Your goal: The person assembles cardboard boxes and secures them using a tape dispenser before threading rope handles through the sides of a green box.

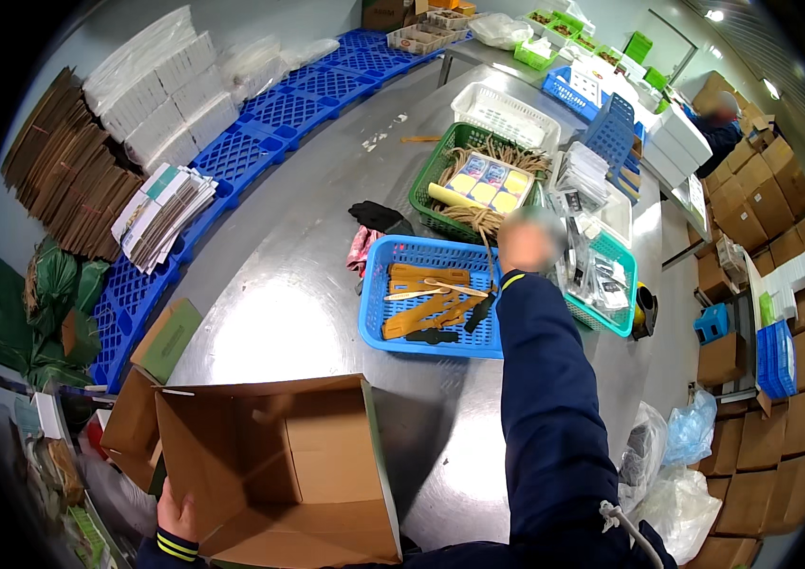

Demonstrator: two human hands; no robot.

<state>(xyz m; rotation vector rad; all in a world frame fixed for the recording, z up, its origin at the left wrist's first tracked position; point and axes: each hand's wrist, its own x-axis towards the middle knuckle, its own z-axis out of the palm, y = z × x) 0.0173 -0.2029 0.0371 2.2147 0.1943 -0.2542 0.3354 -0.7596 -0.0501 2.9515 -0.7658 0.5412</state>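
Note:
An open, empty brown cardboard box (pixel 293 465) stands at the near left of the steel table. My left hand (pixel 177 512) grips its left side. My right arm stretches forward, with my right hand (pixel 528 242) over the meeting point of several baskets; its fingers are blurred. Just left of that hand is a green basket (pixel 418 194) with coiled rope and a tray of yellow-and-white packs (pixel 490 182). To its right, a teal basket (pixel 632 275) holds clear plastic packets (pixel 601 284). Below lies a blue basket (pixel 369 327) containing mustard-coloured flat pieces (pixel 426 313) and wooden utensils (pixel 433 287).
Dark and pink cloths (pixel 364 242) lie left of the blue basket. A white basket (pixel 507 116) stands farther back. Blue pallets (pixel 241 147) along the left carry flattened cartons (pixel 70 171) and white stacks. Another person (pixel 720 128) is at the far right, near piled cartons (pixel 763 190).

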